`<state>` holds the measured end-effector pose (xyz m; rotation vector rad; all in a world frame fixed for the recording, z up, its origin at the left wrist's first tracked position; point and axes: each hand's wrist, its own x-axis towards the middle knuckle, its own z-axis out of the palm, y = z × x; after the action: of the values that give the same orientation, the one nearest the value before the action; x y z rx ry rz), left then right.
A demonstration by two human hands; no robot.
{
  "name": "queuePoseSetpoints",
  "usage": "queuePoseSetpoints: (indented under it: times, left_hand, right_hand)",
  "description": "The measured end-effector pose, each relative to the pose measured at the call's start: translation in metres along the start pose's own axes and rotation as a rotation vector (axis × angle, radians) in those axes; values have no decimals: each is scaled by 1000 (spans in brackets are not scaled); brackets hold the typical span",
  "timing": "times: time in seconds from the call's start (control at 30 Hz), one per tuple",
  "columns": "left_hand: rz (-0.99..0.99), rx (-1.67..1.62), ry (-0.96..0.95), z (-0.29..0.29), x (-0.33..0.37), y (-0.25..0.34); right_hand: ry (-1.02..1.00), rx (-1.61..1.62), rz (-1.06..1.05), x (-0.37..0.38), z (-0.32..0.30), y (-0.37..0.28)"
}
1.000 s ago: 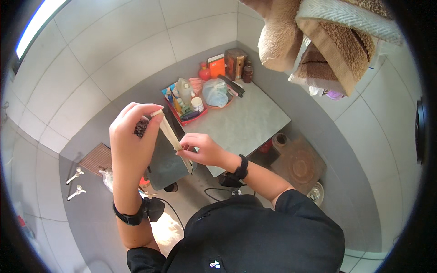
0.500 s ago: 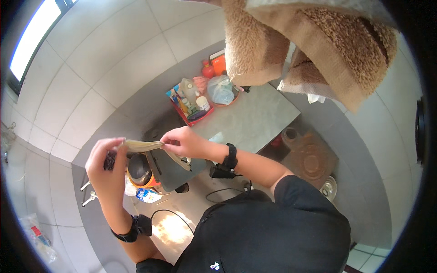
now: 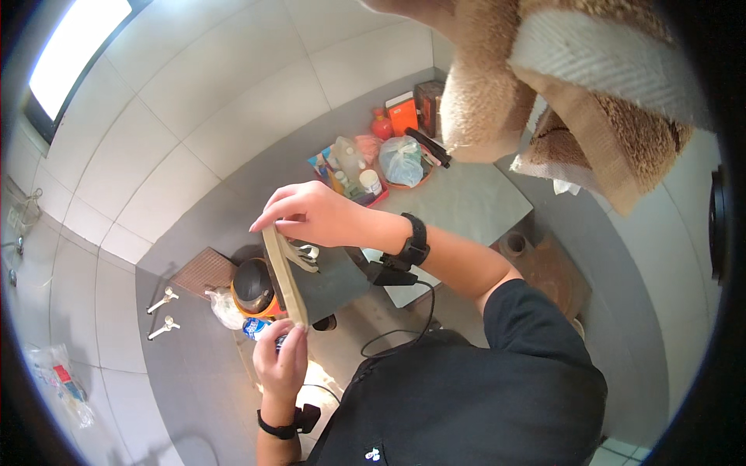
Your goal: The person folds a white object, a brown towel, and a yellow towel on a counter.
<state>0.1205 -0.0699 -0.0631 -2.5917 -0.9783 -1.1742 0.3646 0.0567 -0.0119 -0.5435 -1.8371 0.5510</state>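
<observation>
A long beige cloth strip [image 3: 286, 279] is stretched between my hands, in front of a dark grey surface. My right hand [image 3: 330, 215] pinches its far end, and a loose pale tail hangs beside it with a white piece [image 3: 308, 252] near the bend. At the near end, the fingers of my left hand [image 3: 278, 369] are closed on the strip. Something small and dark shows in the left palm, too covered to name. Both wrists wear black straps with small boxes and cables.
Brown towels [image 3: 590, 101] hang close at the upper right. On a pale grey table [image 3: 466, 202] stand a red basket [image 3: 379, 199] of bottles and a bowl with a plastic bag [image 3: 402, 161]. A black lidded container [image 3: 254, 286] and a blue packet [image 3: 255, 328] sit lower left, near two wall taps [image 3: 164, 299].
My left hand has moved down and right, toward my body, and my right hand up slightly. The strip has swung from nearly level to steep. My view has shifted a little.
</observation>
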Motion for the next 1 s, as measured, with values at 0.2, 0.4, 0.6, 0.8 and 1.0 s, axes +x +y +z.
queuePoseSetpoints:
  times: [0.2,0.4,0.6,0.8,1.0]
  left_hand:
    - [-152,-175,123,-15,33,-4]
    - [-613,-780,61,-11,88,-21]
    - [-644,-788,-107,-4,83,-39]
    - [-581,-971,-237,4,87,-55]
    - [-559,-951,-299,3,93,-51]
  right_hand:
    - [-140,-145,-190,16,4,-25]
    - [-201,-229,-230,15,5,-46]
    - [-171,-260,-232,10,5,-54]
    - [-149,-508,-349,7,3,-53]
    - [-125,-600,-440,5,-3,-58]
